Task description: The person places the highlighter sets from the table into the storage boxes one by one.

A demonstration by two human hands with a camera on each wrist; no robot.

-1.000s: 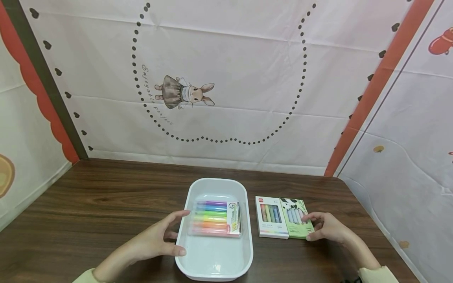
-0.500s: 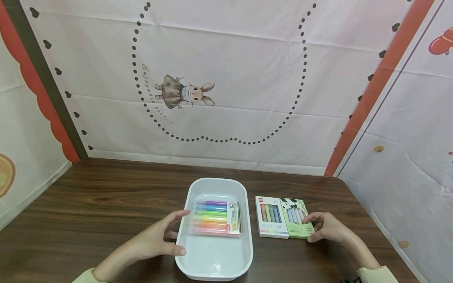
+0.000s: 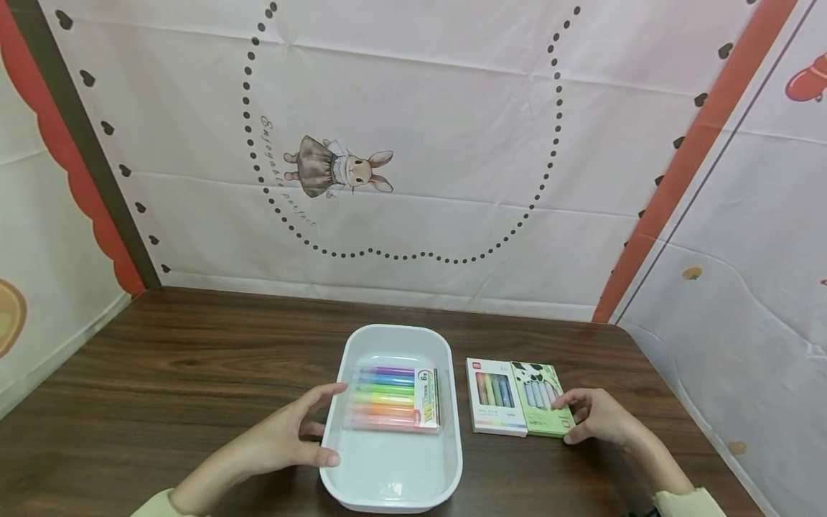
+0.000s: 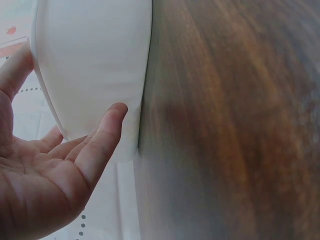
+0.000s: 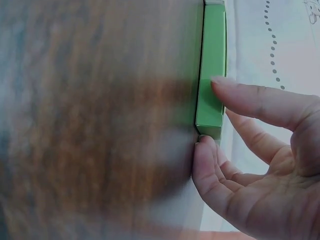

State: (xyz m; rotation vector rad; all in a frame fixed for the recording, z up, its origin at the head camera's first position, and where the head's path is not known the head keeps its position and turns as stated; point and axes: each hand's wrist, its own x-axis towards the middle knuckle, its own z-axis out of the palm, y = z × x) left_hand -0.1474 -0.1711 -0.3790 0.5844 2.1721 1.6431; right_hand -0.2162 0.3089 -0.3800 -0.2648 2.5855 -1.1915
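Lying between hands point(image 3: 599, 415), green box point(image 3: 540, 422) seemingly touches right.

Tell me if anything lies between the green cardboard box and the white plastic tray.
Yes: a white windowed cardboard box lies between them, alongside the green box; the raised rim of the tray stands beyond it. Nothing visible separates the right hand from the green box.

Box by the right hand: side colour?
Green box side; shows best in the right wrist view.
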